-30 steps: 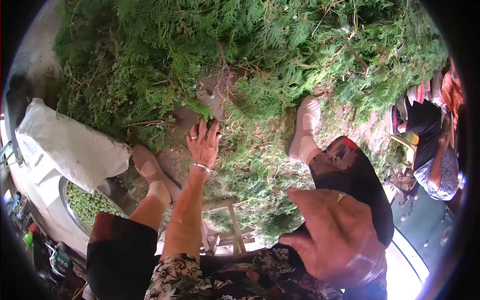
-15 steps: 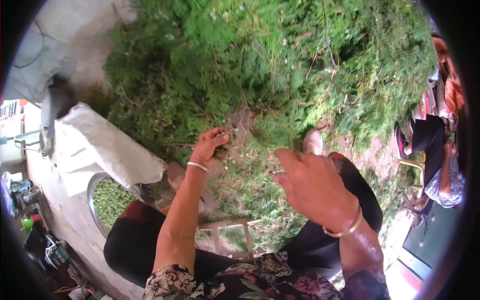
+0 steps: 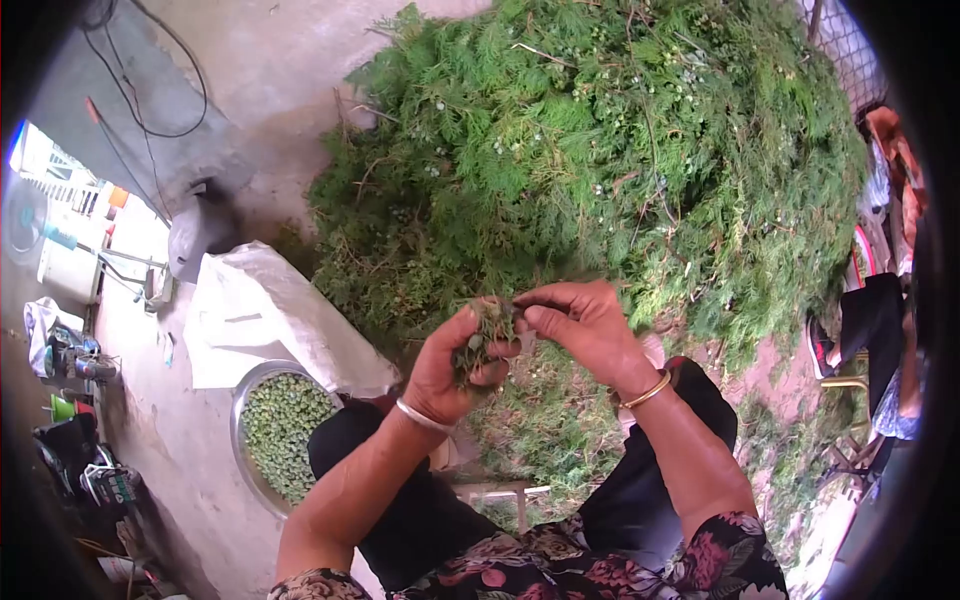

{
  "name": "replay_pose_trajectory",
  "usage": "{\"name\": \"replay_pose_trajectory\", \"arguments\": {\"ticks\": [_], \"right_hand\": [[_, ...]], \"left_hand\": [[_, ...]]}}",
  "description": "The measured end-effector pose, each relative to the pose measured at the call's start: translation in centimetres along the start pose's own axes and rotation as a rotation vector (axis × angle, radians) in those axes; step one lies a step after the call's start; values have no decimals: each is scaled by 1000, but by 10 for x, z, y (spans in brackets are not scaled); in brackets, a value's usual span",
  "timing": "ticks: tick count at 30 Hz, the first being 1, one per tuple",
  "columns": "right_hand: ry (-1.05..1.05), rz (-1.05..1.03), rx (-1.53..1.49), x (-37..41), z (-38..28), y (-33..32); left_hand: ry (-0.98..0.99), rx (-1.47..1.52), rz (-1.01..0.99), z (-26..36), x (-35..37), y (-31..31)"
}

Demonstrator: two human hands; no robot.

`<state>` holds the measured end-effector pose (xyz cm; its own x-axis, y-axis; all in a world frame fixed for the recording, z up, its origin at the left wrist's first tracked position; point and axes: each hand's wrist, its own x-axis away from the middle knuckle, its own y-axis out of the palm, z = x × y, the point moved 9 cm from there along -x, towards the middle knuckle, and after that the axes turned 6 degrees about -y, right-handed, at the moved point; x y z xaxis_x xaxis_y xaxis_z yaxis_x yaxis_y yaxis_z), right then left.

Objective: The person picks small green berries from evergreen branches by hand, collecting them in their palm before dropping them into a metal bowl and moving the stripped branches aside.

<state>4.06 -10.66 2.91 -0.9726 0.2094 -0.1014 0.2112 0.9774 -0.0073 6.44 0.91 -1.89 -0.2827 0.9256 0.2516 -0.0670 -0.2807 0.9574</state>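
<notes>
My left hand [image 3: 448, 368] is closed around a small green conifer sprig [image 3: 492, 330], its leafy tips showing between the fingers. A pale green cone shows among the sprig's leaves. My right hand [image 3: 592, 328] is beside it, thumb and forefinger pinched together at the sprig's upper right edge; whatever lies between those fingertips is too small to make out. Beyond both hands spreads a large heap of cut conifer branches [image 3: 600, 190], dotted with pale cones. To the left, a round metal basin [image 3: 237, 430] holds many small green cones [image 3: 285, 420].
A white sack [image 3: 245, 325] lies against the heap and overlaps the basin's edge. Loose sprigs [image 3: 560, 425] cover the ground between my knees, by a wooden frame [image 3: 520, 510]. At the right sits another person, whose dark trouser leg [image 3: 872, 325] shows. Tools [image 3: 105, 480] stand at the left.
My hands have come together, the right moving left to the sprig. A leafy sprig now shows plainly in my left hand. The view has shifted, bringing more of the basin into sight.
</notes>
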Motion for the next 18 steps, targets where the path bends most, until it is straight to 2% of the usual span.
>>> {"name": "replay_pose_trajectory", "arguments": {"ticks": [4,7,13,15,18], "right_hand": [[127,-11,-13,0,10,2],[155,-52,97,-2,13,0],[212,-37,86,-4,13,6],[170,6,-114,-4,12,4],[147,31,-187,-4,17,-2]], "left_hand": [[11,69,-21,-11,-10,-13],[46,-47,1,-8,-13,-9],[75,-61,153,-4,-9,-19],[76,-26,147,-4,-9,-14],[61,-28,139,-6,-9,-12]]}}
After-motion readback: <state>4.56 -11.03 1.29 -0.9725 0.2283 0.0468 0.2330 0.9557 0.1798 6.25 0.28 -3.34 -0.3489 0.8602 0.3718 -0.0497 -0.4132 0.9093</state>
